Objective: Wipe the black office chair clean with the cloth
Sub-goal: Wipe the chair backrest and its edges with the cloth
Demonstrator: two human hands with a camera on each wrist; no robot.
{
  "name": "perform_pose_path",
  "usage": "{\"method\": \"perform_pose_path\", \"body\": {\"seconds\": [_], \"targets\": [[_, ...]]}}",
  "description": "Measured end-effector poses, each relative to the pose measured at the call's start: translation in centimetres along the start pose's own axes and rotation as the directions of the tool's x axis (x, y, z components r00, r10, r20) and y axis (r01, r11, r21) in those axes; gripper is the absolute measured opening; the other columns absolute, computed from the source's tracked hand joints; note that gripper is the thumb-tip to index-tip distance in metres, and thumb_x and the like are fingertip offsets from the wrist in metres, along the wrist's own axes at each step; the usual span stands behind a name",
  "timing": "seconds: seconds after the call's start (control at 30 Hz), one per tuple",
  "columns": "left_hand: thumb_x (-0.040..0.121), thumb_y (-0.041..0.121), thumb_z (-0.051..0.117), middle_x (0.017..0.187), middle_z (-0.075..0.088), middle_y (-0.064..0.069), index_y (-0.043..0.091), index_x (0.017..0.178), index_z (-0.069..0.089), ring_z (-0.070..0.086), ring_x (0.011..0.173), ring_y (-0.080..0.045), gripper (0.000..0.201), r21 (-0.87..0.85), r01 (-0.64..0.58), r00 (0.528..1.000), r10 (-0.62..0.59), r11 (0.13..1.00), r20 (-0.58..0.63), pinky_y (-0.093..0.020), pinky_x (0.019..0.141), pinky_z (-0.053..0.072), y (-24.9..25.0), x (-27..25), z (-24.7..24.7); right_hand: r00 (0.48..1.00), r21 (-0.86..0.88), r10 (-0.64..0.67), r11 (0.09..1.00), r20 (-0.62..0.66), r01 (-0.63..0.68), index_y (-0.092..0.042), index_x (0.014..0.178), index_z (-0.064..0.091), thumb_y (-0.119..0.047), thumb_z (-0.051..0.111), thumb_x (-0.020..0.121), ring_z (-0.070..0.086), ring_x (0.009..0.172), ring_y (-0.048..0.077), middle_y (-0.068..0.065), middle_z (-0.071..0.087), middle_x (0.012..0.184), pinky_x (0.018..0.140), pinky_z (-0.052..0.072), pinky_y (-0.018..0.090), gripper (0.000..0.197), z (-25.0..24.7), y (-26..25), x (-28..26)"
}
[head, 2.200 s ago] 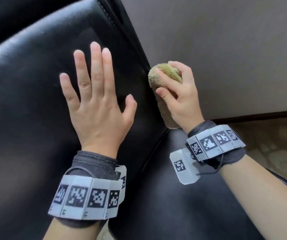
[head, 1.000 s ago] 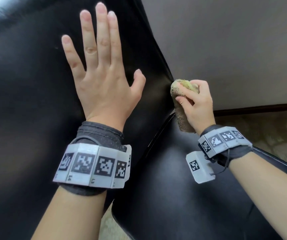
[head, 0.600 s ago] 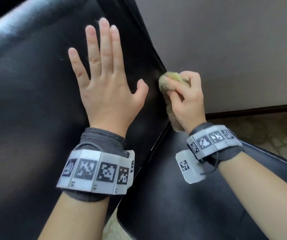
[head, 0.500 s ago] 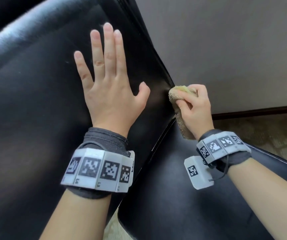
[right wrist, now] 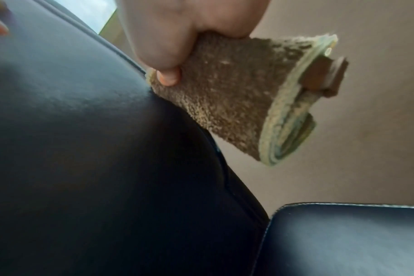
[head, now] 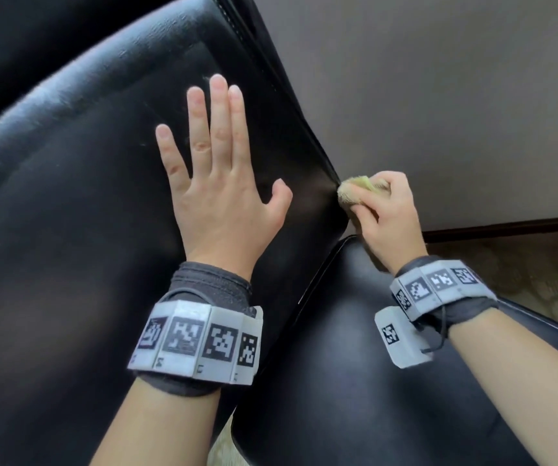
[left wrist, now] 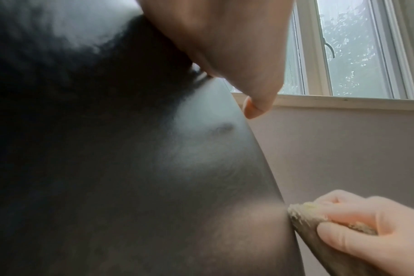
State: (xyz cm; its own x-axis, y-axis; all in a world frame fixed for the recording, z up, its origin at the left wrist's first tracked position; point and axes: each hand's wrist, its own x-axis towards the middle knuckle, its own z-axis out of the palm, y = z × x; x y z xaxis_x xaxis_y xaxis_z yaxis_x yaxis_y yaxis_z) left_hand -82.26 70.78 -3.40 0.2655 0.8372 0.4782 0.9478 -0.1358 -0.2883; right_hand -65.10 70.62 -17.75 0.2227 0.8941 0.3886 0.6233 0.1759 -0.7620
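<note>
The black leather chair back (head: 79, 230) fills the left of the head view, and its seat (head: 355, 364) lies lower right. My left hand (head: 217, 169) lies flat on the backrest, fingers straight and spread. My right hand (head: 381, 213) grips a folded yellow-green cloth (head: 355, 191) and presses it against the backrest's right edge, just above the seat. The left wrist view shows the cloth (left wrist: 319, 218) touching that edge. In the right wrist view the cloth (right wrist: 236, 104) hangs folded below the fingers, beside the chair back (right wrist: 95, 149).
A plain beige wall (head: 439, 95) stands right behind the chair, with a dark baseboard (head: 513, 227) and patterned floor (head: 523, 274) at right. A window (left wrist: 357, 48) shows above the wall in the left wrist view.
My right hand has rubbed the cloth up and down the backrest's right edge and now sits low, near the seat. My left hand stays flat on the backrest.
</note>
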Motion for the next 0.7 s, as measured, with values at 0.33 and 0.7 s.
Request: {"method": "perform_pose_path", "body": {"seconds": [0.33,0.7], "targets": [[0.082,0.048,0.047,0.158,0.004,-0.009,0.008,0.149,0.003,0.002,0.144,-0.027,0.09,0.0,-0.008,1.0,0.008,1.0,0.02,-0.042,0.107,-0.016,0.0,-0.2,-0.5,0.981,0.186,-0.107,0.973,-0.159,0.136,-0.01,0.112,0.067,-0.008,0.057,0.083,0.041,0.104,0.012,0.004,0.037,0.107,0.096,0.03,0.006,0.031,0.2,-5.2,1.9],[0.08,0.048,0.048,0.158,0.006,-0.009,0.007,0.149,0.004,0.003,0.144,-0.027,0.091,-0.003,-0.021,1.0,0.021,1.0,0.021,-0.044,0.108,-0.014,0.0,-0.3,-0.5,0.995,0.145,0.051,0.989,-0.085,-0.038,-0.009,0.105,0.071,-0.009,0.058,0.081,0.036,0.099,0.003,0.005,0.037,0.105,0.092,0.023,-0.001,0.027,-0.8,-2.6,-0.8]]}}
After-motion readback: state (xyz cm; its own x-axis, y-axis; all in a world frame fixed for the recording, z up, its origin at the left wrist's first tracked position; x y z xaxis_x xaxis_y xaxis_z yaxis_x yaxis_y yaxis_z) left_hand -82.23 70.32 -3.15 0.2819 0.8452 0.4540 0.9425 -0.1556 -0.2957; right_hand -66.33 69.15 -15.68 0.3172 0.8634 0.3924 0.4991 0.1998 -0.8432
